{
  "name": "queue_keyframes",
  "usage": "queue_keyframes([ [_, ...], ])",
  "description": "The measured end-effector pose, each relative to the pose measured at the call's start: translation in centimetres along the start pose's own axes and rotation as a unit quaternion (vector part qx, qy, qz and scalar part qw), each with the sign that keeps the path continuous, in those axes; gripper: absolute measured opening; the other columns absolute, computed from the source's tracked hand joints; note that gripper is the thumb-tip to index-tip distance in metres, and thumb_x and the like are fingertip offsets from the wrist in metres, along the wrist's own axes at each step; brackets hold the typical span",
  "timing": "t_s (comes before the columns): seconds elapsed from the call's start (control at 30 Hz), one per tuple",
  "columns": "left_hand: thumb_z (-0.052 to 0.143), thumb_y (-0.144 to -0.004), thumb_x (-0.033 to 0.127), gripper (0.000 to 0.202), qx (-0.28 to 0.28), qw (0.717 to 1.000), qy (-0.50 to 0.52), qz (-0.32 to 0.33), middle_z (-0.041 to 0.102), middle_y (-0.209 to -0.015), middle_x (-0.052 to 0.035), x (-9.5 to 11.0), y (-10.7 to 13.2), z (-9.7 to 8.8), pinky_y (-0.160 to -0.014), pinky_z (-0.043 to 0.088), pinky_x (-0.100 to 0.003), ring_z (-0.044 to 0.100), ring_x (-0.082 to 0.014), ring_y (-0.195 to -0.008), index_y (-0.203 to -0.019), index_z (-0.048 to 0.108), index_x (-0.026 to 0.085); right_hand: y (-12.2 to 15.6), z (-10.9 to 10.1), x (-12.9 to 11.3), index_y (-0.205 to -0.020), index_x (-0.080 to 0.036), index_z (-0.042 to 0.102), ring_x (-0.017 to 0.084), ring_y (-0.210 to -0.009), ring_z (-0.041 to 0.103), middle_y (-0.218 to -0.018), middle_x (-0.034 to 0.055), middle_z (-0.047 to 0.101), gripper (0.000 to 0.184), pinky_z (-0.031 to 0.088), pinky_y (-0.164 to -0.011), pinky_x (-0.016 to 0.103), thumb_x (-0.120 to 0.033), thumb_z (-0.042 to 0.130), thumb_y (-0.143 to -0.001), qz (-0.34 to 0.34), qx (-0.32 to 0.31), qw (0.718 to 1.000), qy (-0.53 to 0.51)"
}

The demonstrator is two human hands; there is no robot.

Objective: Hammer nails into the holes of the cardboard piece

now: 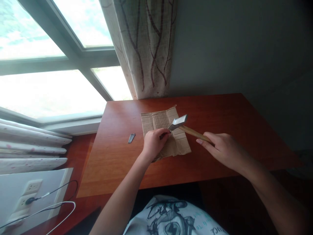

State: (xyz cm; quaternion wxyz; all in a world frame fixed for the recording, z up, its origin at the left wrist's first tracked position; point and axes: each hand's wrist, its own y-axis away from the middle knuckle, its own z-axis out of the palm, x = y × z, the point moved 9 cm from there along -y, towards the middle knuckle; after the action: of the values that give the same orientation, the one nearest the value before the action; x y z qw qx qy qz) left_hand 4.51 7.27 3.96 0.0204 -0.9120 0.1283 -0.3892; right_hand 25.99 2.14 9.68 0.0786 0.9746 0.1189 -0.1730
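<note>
My right hand [221,147] is wrapped round the wooden handle of a hammer [195,133]. The hammer's metal head is raised over the cardboard, close by the fingertips of my left hand [156,140]. That left hand is closed in a pinch above the cardboard sheet [181,143]; whatever is between its fingers is too small and hidden to name. A patch of many small holes shows in the upper middle of the creased brown sheet. To the left of it, on the table, several metal nails [131,138] lie side by side.
The cardboard lies on a reddish wooden table [117,169]. A window [80,58] and patterned curtain [149,49] stand behind it, with a grey wall at the right. At lower left, a plug and cables [62,203] hang by a wall socket [33,186].
</note>
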Motion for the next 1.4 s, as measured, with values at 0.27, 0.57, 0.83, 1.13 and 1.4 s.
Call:
queue_keyframes([
  [0.27, 0.067, -0.089, 0.025, 0.010, 0.001, 1.000, -0.016, 0.005, 0.078, -0.082, 0.0004, 0.0, 0.0, 0.0, -0.067, 0.043, -0.025, 0.069, -0.0155, -0.070, -0.090, 0.078, 0.024, 0.2, 0.0, -0.1, -0.073, -0.023, 0.045, 0.015, -0.054, 0.054, -0.060, -0.0012, 0.056, 0.042, 0.028, -0.055, 0.029, -0.054, 0.041, -0.101, 0.004, 0.000, 1.000, 0.012],
  [0.57, 0.068, -0.088, 0.024, 0.010, -0.006, 1.000, -0.028, 0.004, 0.079, -0.084, 0.0002, 0.1, -0.1, 0.2, -0.067, 0.044, -0.025, 0.070, -0.0164, -0.072, -0.091, 0.078, 0.025, 0.3, 0.2, 0.3, -0.072, -0.023, 0.044, 0.015, -0.054, 0.053, -0.060, -0.0009, 0.057, 0.042, 0.028, -0.055, 0.029, -0.054, 0.040, -0.100, 0.020, -0.001, 1.000, 0.018],
  [0.83, 0.067, -0.088, 0.022, 0.010, -0.021, 0.999, -0.043, 0.017, 0.078, -0.085, 0.0008, 0.6, -0.1, 0.3, -0.068, 0.044, -0.024, 0.070, -0.0161, -0.074, -0.088, 0.077, 0.025, 0.5, 0.9, 0.3, -0.074, -0.023, 0.045, 0.017, -0.057, 0.057, -0.063, -0.0004, 0.061, 0.040, 0.028, -0.056, 0.030, -0.053, 0.040, -0.101, 0.029, -0.033, 0.999, 0.020],
  [1.13, 0.067, -0.087, 0.021, 0.008, -0.036, 0.998, -0.049, 0.020, 0.076, -0.084, 0.0007, 0.8, -0.2, 0.4, -0.067, 0.045, -0.024, 0.068, -0.0160, -0.074, -0.089, 0.074, 0.024, 0.5, 1.3, 0.2, -0.073, -0.023, 0.046, 0.017, -0.056, 0.058, -0.062, 0.0006, 0.062, 0.041, 0.027, -0.054, 0.030, -0.053, 0.040, -0.101, 0.020, -0.019, 1.000, 0.013],
  [1.4, 0.061, -0.092, 0.024, 0.017, -0.026, 0.991, -0.117, 0.066, 0.074, -0.107, -0.0044, 2.3, 1.1, -0.9, -0.081, 0.052, -0.032, 0.065, -0.0220, -0.097, -0.106, 0.071, 0.024, 1.0, 1.1, 1.2, -0.070, -0.024, 0.045, 0.016, -0.053, 0.054, -0.058, -0.0006, 0.057, 0.044, 0.028, -0.055, 0.030, -0.055, 0.040, -0.100, 0.038, 0.003, 0.999, -0.022],
])
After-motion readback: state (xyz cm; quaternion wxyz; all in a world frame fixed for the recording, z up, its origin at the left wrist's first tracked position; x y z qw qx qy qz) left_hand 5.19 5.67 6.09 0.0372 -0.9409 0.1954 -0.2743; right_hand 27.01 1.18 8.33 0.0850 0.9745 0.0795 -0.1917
